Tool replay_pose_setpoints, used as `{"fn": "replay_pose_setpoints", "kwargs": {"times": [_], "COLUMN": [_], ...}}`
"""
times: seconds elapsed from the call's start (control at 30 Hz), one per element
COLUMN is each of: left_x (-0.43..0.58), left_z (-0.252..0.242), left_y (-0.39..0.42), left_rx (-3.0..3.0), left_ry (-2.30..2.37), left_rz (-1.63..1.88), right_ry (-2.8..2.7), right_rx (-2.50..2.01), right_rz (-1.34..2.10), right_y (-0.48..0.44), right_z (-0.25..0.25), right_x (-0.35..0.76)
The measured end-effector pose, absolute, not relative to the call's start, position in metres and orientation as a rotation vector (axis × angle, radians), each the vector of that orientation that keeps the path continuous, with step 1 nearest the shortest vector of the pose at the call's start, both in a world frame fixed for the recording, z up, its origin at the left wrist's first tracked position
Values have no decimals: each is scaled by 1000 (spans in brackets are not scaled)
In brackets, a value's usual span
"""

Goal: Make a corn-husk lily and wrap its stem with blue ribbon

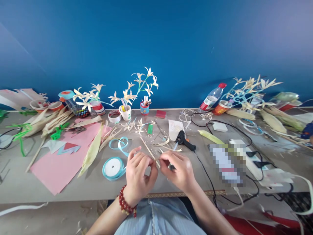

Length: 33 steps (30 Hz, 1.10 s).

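My left hand and my right hand meet above the front of the table, thumbs and forefingers pinched close together. Between the fingertips is something small and pale that I cannot make out. Just behind the hands lies a thin wooden stick on the tabletop. A roll of light blue ribbon sits left of my left hand, its loose end running toward that hand. Beyond my right hand rests a black glue gun with its cord trailing to the front edge.
Corn-husk flowers stand in cups along the blue wall. Pink paper and dried husks cover the left side. On the right are a plastic bottle, a power strip, cables and a blurred-out object.
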<state>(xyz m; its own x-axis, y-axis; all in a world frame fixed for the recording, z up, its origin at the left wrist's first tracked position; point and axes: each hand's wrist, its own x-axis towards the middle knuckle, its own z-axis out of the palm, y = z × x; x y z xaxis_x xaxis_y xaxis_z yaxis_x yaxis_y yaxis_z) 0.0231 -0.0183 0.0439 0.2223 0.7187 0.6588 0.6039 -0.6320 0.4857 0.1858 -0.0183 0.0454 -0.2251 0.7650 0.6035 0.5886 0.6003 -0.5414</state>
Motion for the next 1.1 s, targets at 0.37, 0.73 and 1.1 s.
{"fn": "replay_pose_setpoints", "kwargs": {"times": [0.37, 0.73, 1.1], "left_x": [14, 6, 7], "left_z": [38, 20, 33], "left_y": [-16, -13, -16], "left_rx": [2405, 1992, 988], "left_ry": [1180, 963, 652], "left_rz": [1485, 1480, 950], "right_ry": [-1508, -911, -1215], "right_rx": [-1113, -774, -870], "right_rz": [980, 1845, 1686], "right_y": [-29, -35, -33], "right_z": [46, 33, 38], "right_x": [198, 181, 194]}}
